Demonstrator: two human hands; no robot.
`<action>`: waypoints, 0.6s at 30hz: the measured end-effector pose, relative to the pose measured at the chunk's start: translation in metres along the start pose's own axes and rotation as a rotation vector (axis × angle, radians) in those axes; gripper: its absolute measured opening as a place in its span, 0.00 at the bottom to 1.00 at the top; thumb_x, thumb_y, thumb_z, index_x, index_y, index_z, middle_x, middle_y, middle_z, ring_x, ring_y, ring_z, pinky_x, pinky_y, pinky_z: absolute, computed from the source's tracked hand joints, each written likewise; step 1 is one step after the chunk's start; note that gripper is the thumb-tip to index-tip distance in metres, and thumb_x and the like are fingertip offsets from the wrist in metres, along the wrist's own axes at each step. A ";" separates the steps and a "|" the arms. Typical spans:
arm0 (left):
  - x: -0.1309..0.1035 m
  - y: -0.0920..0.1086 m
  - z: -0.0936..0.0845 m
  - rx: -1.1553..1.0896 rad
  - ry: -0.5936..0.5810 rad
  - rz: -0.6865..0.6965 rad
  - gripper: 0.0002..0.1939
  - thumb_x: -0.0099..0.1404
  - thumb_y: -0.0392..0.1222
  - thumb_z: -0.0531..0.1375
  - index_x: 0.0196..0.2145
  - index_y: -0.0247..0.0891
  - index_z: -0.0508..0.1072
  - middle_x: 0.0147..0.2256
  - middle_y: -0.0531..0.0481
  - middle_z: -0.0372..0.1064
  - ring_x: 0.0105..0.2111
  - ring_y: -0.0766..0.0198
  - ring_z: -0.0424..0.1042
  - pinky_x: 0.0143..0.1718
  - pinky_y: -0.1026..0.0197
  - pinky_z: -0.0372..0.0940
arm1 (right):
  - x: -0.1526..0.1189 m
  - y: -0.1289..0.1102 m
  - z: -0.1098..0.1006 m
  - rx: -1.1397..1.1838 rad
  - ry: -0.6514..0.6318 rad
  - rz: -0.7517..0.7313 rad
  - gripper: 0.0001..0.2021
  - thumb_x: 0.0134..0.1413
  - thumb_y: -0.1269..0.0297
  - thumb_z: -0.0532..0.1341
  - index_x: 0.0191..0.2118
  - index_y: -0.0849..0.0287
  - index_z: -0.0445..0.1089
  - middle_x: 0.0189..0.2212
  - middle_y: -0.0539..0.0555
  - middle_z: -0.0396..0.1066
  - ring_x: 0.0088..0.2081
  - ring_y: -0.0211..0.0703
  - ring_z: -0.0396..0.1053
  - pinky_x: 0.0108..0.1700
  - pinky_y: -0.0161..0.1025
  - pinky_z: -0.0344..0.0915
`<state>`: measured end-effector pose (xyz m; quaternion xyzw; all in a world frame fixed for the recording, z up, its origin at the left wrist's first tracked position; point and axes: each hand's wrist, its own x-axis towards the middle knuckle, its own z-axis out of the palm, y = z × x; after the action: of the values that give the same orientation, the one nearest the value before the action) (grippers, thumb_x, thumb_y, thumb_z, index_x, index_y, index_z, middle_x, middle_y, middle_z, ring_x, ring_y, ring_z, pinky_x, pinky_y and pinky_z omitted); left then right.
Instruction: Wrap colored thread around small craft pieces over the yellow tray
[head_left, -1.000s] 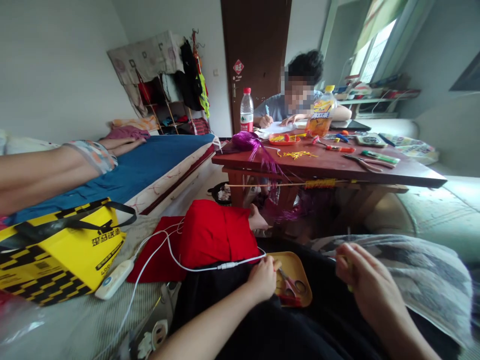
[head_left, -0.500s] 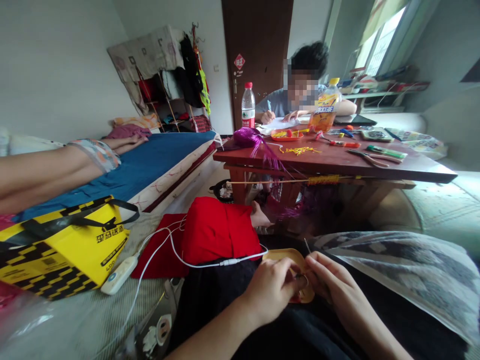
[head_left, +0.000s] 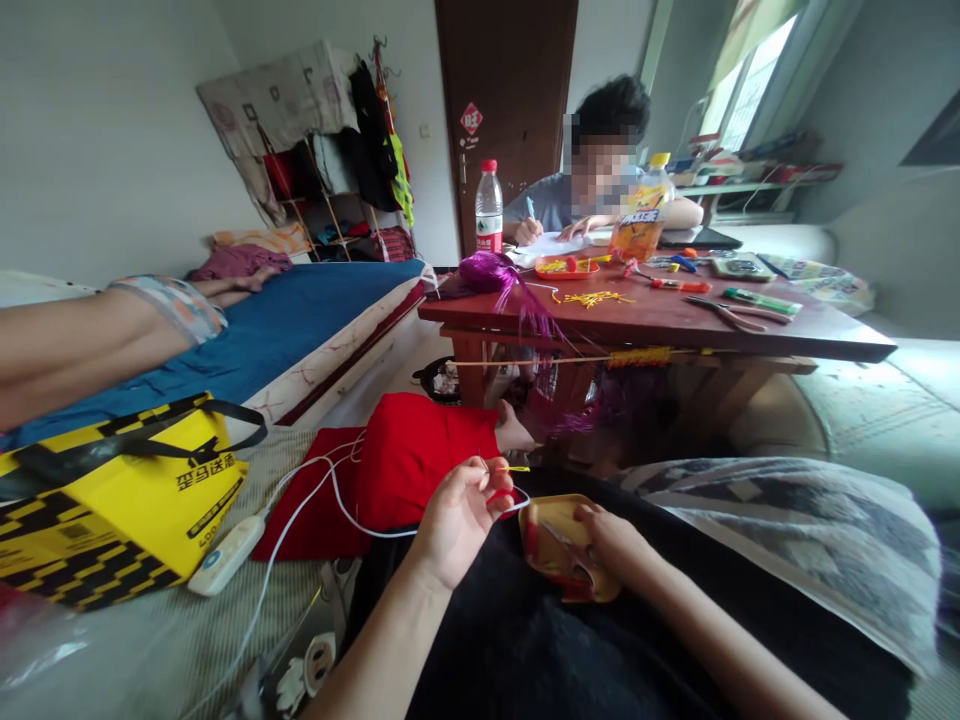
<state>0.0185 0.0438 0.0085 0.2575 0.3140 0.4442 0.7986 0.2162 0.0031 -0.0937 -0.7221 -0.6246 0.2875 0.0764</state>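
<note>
My left hand (head_left: 461, 525) is raised over my lap, its fingertips pinching a thin yellow strip (head_left: 517, 469) that points to the right. On my dark-clothed lap rests a yellow tray (head_left: 553, 503) with small scissors (head_left: 566, 545) and some red pieces lying in it. At the tray's right edge is my right hand (head_left: 616, 545), one fingertip over the rim; its other fingers are hidden, so whether it grips anything does not show.
A white cable (head_left: 337, 490) runs across the red cloth (head_left: 420, 450) beside my lap. A yellow-black bag (head_left: 135, 500) stands left. Ahead, a person (head_left: 600, 190) writes at the red-brown table (head_left: 660, 320), which bears pliers (head_left: 727, 313), bottles and purple strands (head_left: 517, 285). Someone's legs (head_left: 75, 320) lie on the bed.
My hands, close together over the tray before, have parted. My left hand has moved up and left with the yellow strip; the scissors now lie visible in the tray. The view has shifted slightly.
</note>
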 end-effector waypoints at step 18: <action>-0.013 -0.016 0.005 -0.126 -0.133 -0.105 0.08 0.54 0.33 0.57 0.20 0.35 0.63 0.21 0.54 0.64 0.28 0.66 0.69 0.39 0.60 0.63 | -0.025 -0.011 0.034 -0.361 0.173 -0.032 0.11 0.55 0.72 0.53 0.32 0.62 0.73 0.37 0.61 0.71 0.38 0.49 0.67 0.38 0.43 0.58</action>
<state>0.0258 0.0246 0.0044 0.2189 0.2451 0.4024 0.8544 0.1885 -0.0268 -0.1084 -0.7361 -0.6684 0.1065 0.0038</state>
